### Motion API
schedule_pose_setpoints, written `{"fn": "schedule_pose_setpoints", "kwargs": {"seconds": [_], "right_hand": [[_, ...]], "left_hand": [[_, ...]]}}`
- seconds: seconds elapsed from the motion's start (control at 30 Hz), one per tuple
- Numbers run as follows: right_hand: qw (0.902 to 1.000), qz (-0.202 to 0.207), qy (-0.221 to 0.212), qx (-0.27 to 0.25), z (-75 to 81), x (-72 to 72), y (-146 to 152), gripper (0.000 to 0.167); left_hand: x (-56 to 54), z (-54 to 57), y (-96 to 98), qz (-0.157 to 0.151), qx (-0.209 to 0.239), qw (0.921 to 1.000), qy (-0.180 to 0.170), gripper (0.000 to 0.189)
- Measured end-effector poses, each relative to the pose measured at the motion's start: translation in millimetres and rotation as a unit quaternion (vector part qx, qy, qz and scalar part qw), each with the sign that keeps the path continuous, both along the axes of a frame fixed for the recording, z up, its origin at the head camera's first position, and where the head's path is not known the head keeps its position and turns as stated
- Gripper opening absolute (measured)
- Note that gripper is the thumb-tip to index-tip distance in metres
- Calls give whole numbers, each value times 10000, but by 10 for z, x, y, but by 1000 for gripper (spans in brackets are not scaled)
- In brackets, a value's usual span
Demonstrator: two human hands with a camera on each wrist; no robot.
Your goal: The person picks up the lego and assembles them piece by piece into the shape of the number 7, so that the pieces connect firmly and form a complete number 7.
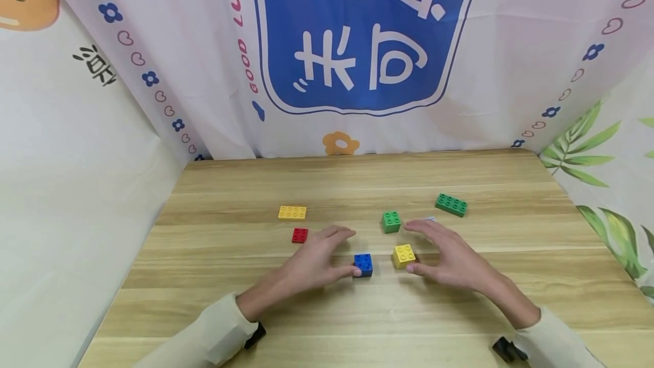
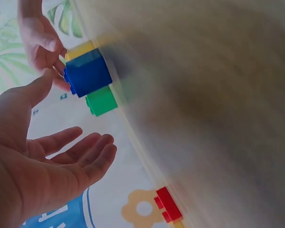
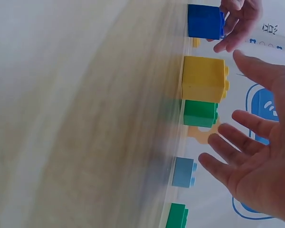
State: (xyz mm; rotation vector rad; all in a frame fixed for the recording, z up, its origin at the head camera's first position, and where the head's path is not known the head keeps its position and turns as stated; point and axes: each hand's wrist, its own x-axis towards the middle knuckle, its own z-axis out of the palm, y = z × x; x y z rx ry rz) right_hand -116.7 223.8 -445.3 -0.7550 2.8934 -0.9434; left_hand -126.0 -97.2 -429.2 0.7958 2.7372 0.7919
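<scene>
My left hand (image 1: 318, 259) hovers over the table with its fingers spread. Its thumb tip is right at the left side of a square blue brick (image 1: 363, 266), and no finger curls round it. My right hand (image 1: 455, 257) is likewise spread, thumb tip beside the lower right corner of a yellow brick (image 1: 403, 256). Behind these two bricks stands a green brick (image 1: 391, 222), left of my right fingertips. A light blue brick (image 3: 183, 172) shows in the right wrist view; in the head view my right hand mostly hides it.
Left of my left fingers lies a small red brick (image 1: 300, 235), with a flat yellow brick (image 1: 292, 213) behind it. A long dark green brick (image 1: 452, 205) lies at the back right. The wooden table (image 1: 327, 317) ends at a printed cloth backdrop (image 1: 306, 135).
</scene>
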Motion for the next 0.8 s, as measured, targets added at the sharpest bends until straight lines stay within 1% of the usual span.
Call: {"fn": "schedule_pose_setpoints", "kwargs": {"seconds": [0.13, 0.3, 0.47, 0.6, 0.7, 0.8], "right_hand": [[10000, 80, -22, 6, -8, -3, -9, 70], [9996, 296, -22, -12, -15, -25, -18, 61], [9989, 431, -187, 71, -24, -54, -28, 54], [9977, 573, -368, 35, -31, -85, -31, 49], [9971, 627, -428, 13, -35, -106, -33, 44], [9970, 629, -454, 29, -36, -122, -39, 40]], "left_hand": [[-1, -23, 43, -17, 11, 9999, -169, 73], [-5, -41, 76, -65, 15, 9998, -172, 67], [-4, -47, 108, -80, 37, 9995, -318, 59], [-10, -47, 140, -43, 13, 9991, -420, 46], [-16, -33, 164, -25, -3, 9990, -449, 39], [-27, -20, 189, -12, -17, 9990, -444, 35]]}}
